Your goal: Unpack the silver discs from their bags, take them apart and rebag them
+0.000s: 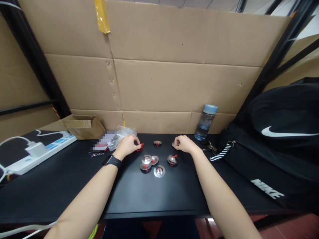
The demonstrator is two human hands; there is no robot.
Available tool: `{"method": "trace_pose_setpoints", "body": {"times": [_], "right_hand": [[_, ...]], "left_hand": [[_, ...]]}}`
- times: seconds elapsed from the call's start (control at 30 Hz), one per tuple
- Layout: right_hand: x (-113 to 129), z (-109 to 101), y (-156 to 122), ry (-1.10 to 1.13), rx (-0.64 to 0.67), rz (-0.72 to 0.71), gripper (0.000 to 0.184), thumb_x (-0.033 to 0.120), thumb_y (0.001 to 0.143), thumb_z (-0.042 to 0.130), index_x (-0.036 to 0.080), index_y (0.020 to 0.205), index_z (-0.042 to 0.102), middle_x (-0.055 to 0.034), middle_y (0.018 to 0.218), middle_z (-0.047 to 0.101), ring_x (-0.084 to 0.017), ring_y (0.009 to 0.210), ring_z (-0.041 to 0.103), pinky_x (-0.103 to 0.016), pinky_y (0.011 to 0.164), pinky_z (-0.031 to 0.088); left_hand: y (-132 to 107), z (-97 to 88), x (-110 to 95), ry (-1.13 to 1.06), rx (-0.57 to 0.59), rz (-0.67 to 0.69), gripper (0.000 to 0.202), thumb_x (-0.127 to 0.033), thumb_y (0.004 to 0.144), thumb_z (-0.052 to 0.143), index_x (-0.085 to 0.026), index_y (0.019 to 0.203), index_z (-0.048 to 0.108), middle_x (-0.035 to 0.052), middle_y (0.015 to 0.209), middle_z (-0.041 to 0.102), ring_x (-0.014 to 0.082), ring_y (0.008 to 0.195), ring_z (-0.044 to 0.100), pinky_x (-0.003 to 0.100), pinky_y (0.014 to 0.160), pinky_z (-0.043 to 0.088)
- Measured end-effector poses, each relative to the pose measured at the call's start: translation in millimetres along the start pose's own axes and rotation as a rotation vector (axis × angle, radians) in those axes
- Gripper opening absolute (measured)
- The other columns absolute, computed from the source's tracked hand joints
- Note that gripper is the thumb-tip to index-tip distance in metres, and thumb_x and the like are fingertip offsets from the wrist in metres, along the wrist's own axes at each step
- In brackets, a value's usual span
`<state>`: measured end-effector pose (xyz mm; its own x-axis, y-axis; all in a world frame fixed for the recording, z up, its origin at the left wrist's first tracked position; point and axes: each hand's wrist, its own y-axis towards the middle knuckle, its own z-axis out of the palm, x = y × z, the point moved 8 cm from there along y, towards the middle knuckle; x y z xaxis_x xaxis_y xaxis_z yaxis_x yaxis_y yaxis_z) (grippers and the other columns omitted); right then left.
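Note:
Several small metal finger cymbals with red loops lie on the black table. A stacked group sits left of centre, a single cymbal nearer the front edge. Another stack rests to the right, and one more cymbal lies at the back between my hands. My left hand, wearing a dark watch on its wrist, is closed with its fingertips at a red cord. My right hand pinches the edge of a cymbal, which its fingers partly cover.
Left of the hands are a crumpled clear plastic bag, a cardboard box and a white power strip. A water bottle, keys and a black backpack stand right. Cardboard panels close off the back.

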<state>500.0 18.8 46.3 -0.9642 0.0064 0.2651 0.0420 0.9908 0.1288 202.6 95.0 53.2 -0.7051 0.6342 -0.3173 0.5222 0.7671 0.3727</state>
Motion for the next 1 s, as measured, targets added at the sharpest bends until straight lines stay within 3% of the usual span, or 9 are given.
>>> {"method": "trace_pose_setpoints", "body": {"times": [0.17,0.43,0.73,0.8,0.87,0.93,1.0], "right_hand": [[-7.6,-2.2,-0.2,-0.032,-0.027,0.068,0.008,0.024,0.072,0.073,0.026,0.080,0.073,-0.0028,0.095,0.073,-0.019,0.083,0.066,-0.024,0.064,0.040],[-14.3,-10.4,-6.7,-0.067,-0.054,0.198,0.009,0.031,0.074,0.074,0.024,0.080,0.074,-0.0082,0.094,0.072,-0.024,0.083,0.068,-0.031,0.069,0.044],[-18.3,-13.2,-7.4,-0.096,-0.049,0.219,0.010,0.032,0.077,0.068,0.024,0.078,0.075,-0.0081,0.095,0.073,-0.024,0.084,0.067,-0.031,0.071,0.045],[-9.9,-12.7,-5.0,-0.052,-0.083,0.150,0.009,0.029,0.078,0.067,0.024,0.082,0.074,-0.0070,0.093,0.073,-0.022,0.083,0.067,-0.030,0.073,0.046],[12.4,-7.7,-1.8,0.021,-0.102,-0.035,0.012,0.022,0.080,0.066,0.023,0.089,0.074,-0.0060,0.100,0.074,-0.020,0.091,0.067,-0.030,0.080,0.047],[42.8,3.1,-1.6,0.073,-0.080,-0.275,0.018,0.017,0.082,0.063,0.024,0.093,0.075,-0.0052,0.121,0.070,-0.021,0.109,0.063,-0.035,0.094,0.045],[64.4,18.3,-1.9,0.061,-0.020,-0.399,0.025,0.014,0.084,0.060,0.028,0.096,0.076,-0.0013,0.140,0.060,-0.026,0.126,0.053,-0.045,0.102,0.040]], "left_hand": [[0.3,0.8,-1.4,-0.017,-0.013,0.055,0.011,-0.033,0.073,0.068,-0.023,0.072,0.072,0.0041,0.084,0.072,0.0205,0.079,0.064,0.029,0.073,0.045],[0.2,6.1,-4.8,-0.050,-0.009,0.082,0.012,-0.031,0.073,0.068,-0.023,0.080,0.073,0.0040,0.085,0.071,0.0204,0.080,0.064,0.028,0.070,0.045],[-0.3,5.1,-12.8,-0.018,-0.011,0.115,0.017,-0.031,0.081,0.060,-0.021,0.080,0.073,0.0063,0.084,0.071,0.0206,0.079,0.064,0.029,0.074,0.046],[0.1,3.4,-13.6,-0.014,-0.030,0.114,0.022,-0.033,0.085,0.056,-0.021,0.079,0.073,0.0073,0.085,0.072,0.0214,0.081,0.065,0.030,0.076,0.047],[0.3,2.2,-15.4,-0.015,-0.048,0.111,0.027,-0.035,0.090,0.052,-0.021,0.080,0.073,0.0081,0.087,0.072,0.0219,0.083,0.065,0.030,0.078,0.047],[0.0,2.0,-19.2,-0.021,-0.057,0.117,0.030,-0.037,0.092,0.049,-0.020,0.083,0.073,0.0084,0.089,0.072,0.0221,0.085,0.065,0.030,0.078,0.047],[-0.7,2.2,-24.9,-0.026,-0.062,0.135,0.030,-0.037,0.093,0.049,-0.021,0.084,0.073,0.0081,0.089,0.072,0.0222,0.086,0.065,0.031,0.080,0.047]]}}
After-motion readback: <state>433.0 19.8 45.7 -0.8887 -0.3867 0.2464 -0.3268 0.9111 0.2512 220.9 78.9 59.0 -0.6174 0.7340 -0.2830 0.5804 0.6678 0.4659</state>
